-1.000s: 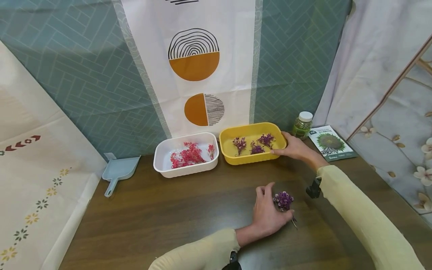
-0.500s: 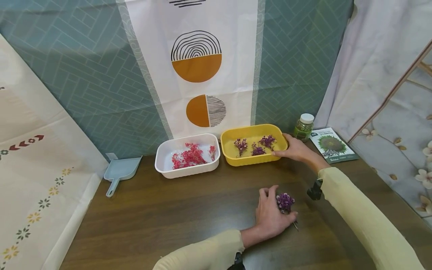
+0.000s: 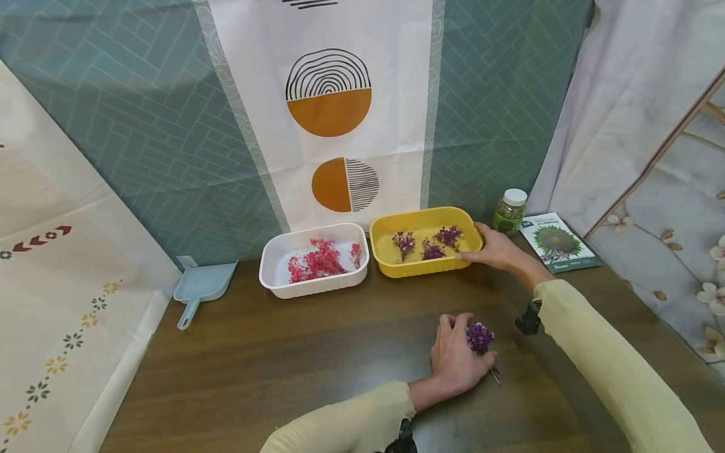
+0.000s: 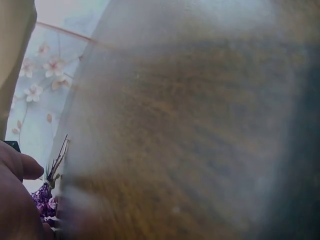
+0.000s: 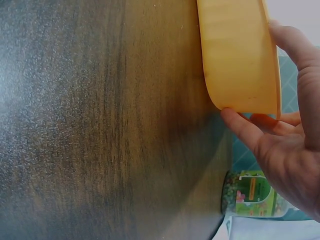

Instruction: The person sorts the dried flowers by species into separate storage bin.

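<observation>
A bunch of small purple dried flowers (image 3: 480,338) lies on the table, its stems pointing toward the front. My left hand (image 3: 455,358) is beside it, fingers curled round its left side and the thumb by the stems. In the left wrist view the purple blossoms (image 4: 44,202) show between thumb and fingers; that the fingers press on them is hard to see. My right hand (image 3: 495,248) grips the right end of a yellow tray (image 3: 419,270), which holds several purple sprigs (image 3: 403,244). In the right wrist view fingers touch the yellow tray (image 5: 242,60) from both sides.
Left of the yellow tray stands a white tray (image 3: 317,290) with red dried flowers (image 3: 320,259). A light blue dustpan (image 3: 204,284) lies at the far left. Behind my right hand are a jar with a white lid (image 3: 510,212) and a seed packet (image 3: 557,242).
My left hand has moved slightly right and its fingers have drawn in closer round the purple bunch. My right hand stays on the yellow tray. The view has shifted a little.
</observation>
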